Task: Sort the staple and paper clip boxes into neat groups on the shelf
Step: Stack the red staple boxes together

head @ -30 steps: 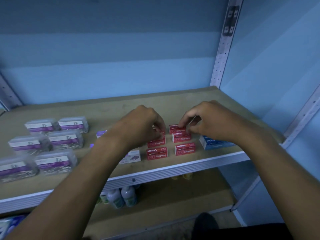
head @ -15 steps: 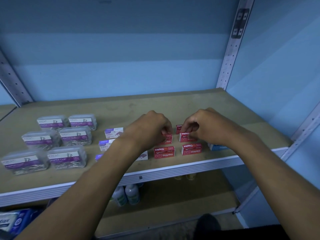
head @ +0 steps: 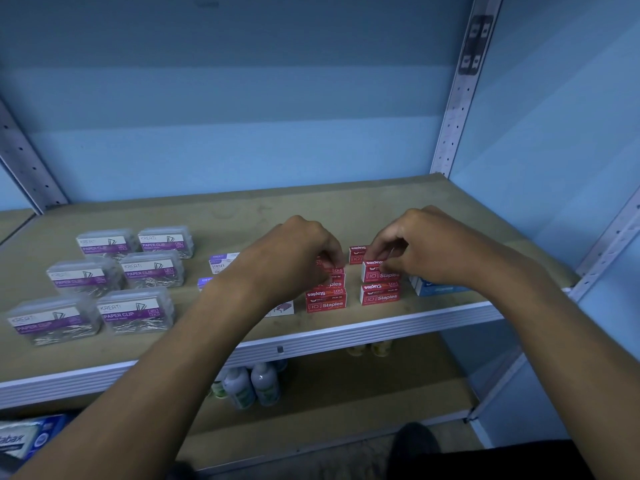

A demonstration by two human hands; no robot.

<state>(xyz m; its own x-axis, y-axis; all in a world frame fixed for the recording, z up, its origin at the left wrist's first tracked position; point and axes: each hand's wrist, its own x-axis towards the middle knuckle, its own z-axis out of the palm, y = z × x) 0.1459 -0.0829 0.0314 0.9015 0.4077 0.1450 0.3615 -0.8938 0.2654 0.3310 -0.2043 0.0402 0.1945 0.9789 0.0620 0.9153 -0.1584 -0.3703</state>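
Note:
Several red staple boxes stand in two columns near the front of the wooden shelf [head: 242, 216]. My left hand [head: 294, 258] pinches a red box [head: 332, 271] in the left column, behind the front one [head: 325, 301]. My right hand [head: 426, 251] pinches a red box [head: 375, 273] in the right column, with another [head: 379, 294] in front and one [head: 356, 252] behind. White-and-purple staple boxes [head: 221, 263] lie partly hidden under my left arm. Several clear paper clip boxes [head: 136, 310] sit in two columns at the left. A blue box [head: 436, 289] lies under my right wrist.
A metal shelf upright [head: 457, 109] rises at the back right. The lower shelf holds small bottles [head: 252, 382]. A blue-and-white pack [head: 20, 438] sits at the bottom left. The shelf's white front edge [head: 346, 336] runs below the boxes.
Both hands stay on the red boxes, with the fingers shifted slightly. The view has tilted and moved, so the shelf sits lower and more to the right in frame.

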